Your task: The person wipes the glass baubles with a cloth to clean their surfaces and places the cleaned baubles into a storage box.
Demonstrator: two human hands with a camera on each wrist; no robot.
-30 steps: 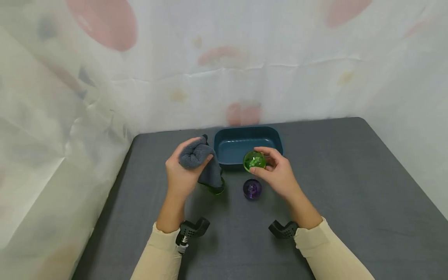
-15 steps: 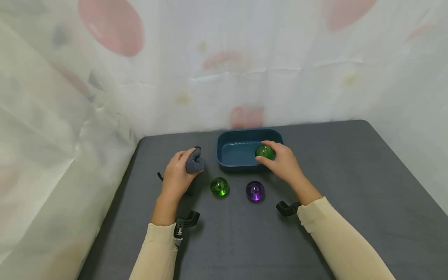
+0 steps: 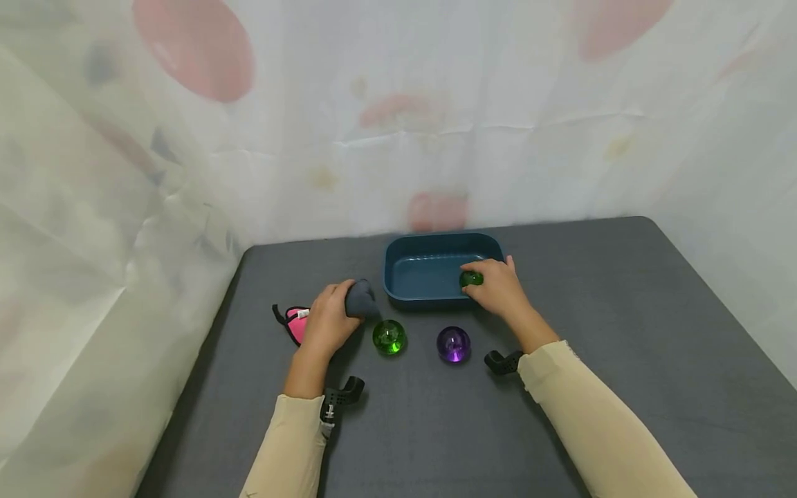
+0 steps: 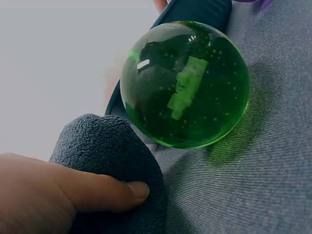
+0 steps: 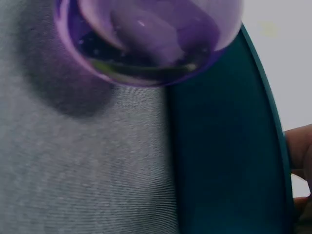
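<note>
My left hand (image 3: 326, 321) grips a bunched grey cloth (image 3: 360, 300) on the dark table, its thumb pressed into the cloth (image 4: 105, 165). A green glass ball (image 3: 389, 337) (image 4: 185, 83) lies right beside the cloth. My right hand (image 3: 498, 290) reaches over the right end of the blue tray (image 3: 411, 299) and holds a second green ball (image 3: 470, 279) inside it. A purple ball (image 3: 453, 344) (image 5: 146, 39) rests on the table in front of the tray (image 5: 229, 156).
A pink item with a black strap (image 3: 291, 323) lies left of my left hand. A white patterned curtain (image 3: 398, 117) closes the back and left sides. The grey table (image 3: 623, 332) stretches to the right.
My right hand carried the green ball from above the table down into the tray. My left hand lowered the cloth to the table beside the other green ball, uncovering a pink item.
</note>
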